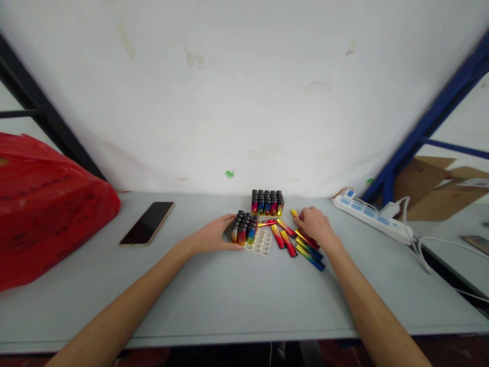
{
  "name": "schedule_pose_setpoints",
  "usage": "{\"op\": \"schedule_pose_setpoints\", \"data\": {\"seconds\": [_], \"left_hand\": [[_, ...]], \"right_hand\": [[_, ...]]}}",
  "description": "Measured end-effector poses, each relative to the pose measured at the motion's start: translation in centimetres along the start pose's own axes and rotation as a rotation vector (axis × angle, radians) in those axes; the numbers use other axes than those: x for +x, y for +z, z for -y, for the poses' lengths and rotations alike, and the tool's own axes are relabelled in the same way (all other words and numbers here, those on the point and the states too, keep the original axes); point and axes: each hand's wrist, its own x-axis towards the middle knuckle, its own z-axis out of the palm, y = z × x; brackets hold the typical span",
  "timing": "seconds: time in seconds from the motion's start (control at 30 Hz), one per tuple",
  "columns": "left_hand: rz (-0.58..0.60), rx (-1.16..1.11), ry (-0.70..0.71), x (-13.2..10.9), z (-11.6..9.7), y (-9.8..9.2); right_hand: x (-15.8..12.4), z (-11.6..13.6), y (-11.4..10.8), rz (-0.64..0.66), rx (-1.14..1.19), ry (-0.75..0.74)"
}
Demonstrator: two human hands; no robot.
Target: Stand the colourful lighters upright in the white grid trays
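A white tray [264,242] with round holes lies on the table, its left part filled with upright lighters [244,228] with black tops and shiny multicoloured bodies. My left hand [214,235] curves around the tray's left side, thumb in front and fingers behind. To the right, my right hand [315,224] has its fingers bent over a lighter whose yellow end [294,212] sticks out. Its fingertips are partly hidden. Several loose lighters [288,243] in yellow and red lie between the tray and this hand; blue and yellow ones [310,257] lie just below it.
Behind the tray stands a second block of upright lighters [267,203], near the wall. A phone [147,223] and a red plastic bag [49,209] are on the left. At the right are a white power strip [372,219] with cables and a cardboard box [428,183].
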Motion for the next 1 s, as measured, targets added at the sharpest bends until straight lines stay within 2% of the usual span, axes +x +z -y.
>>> {"op": "schedule_pose_setpoints", "data": {"seconds": [0.13, 0.27, 0.4, 0.47, 0.57, 0.63, 0.7, 0.87, 0.93, 1.0], "left_hand": [[0.009, 0.005, 0.004, 0.0, -0.2, -0.1], [0.036, 0.024, 0.004, 0.0, -0.3, -0.2], [0.021, 0.017, -0.005, 0.0, -0.3, -0.1], [0.002, 0.018, -0.017, 0.0, -0.2, 0.0], [-0.005, 0.021, -0.006, 0.0, -0.2, 0.0], [0.002, 0.010, 0.017, -0.1, -0.2, -0.1], [0.011, 0.002, 0.026, -0.1, -0.2, -0.1], [0.007, 0.005, 0.009, -0.1, 0.1, 0.0], [0.003, -0.005, 0.023, 0.0, 0.2, 0.1], [0.003, -0.015, 0.037, 0.0, 0.1, 0.1]], "right_hand": [[0.0, 0.2, -0.2, -0.049, 0.059, -0.014], [0.2, 0.2, -0.2, -0.223, 0.260, -0.043], [0.4, 0.8, -0.6, -0.450, 0.729, -0.182], [0.1, 1.6, -1.0, -0.470, 1.052, -0.224], [-0.7, 3.0, -1.6, -0.382, 1.422, -0.266], [-1.3, 3.9, -1.9, -0.316, 1.517, -0.288], [-1.9, 4.7, -1.9, -0.230, 1.550, -0.300], [-3.1, 6.5, -1.4, 0.106, 1.590, -0.371], [-3.5, 7.1, -1.1, 0.170, 1.553, -0.415], [-3.7, 7.5, -0.7, 0.175, 1.514, -0.445]]}}
